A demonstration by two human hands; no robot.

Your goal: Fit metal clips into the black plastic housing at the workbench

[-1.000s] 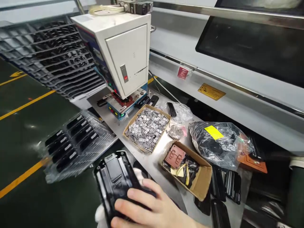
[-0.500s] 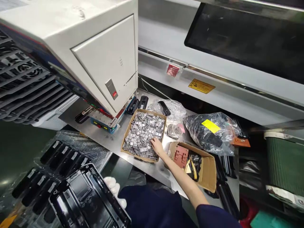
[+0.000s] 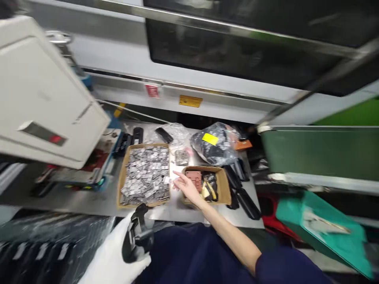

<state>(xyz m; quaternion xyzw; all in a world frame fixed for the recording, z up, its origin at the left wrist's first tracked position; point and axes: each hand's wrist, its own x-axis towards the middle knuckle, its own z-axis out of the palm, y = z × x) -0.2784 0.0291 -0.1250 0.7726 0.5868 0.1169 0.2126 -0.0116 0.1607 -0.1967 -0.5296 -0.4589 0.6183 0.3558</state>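
Observation:
My left hand (image 3: 114, 256), in a white glove, grips a black plastic housing (image 3: 136, 234) low in front of my lap. My bare right hand (image 3: 184, 184) reaches out over the metal bench (image 3: 74, 201), between two cardboard boxes. A small silver metal piece (image 3: 167, 180) is pinched at its fingertips. The left box (image 3: 122, 181) is full of small silver metal plates. The right box (image 3: 225, 188) holds a reddish-brown part and some dark and yellow bits.
A white machine head (image 3: 44, 94) overhangs the bench at left. Black bagged parts with a yellow label (image 3: 211, 139) and loose black housings (image 3: 247, 201) lie to the right. A green conveyor (image 3: 319, 152) and a teal bin (image 3: 322, 228) stand at right. Trays of black parts (image 3: 44, 248) sit lower left.
My right hand has lifted out of the box of silver plates with a small piece and moved right. The left hand turned the black housing edge-on. The view swung right.

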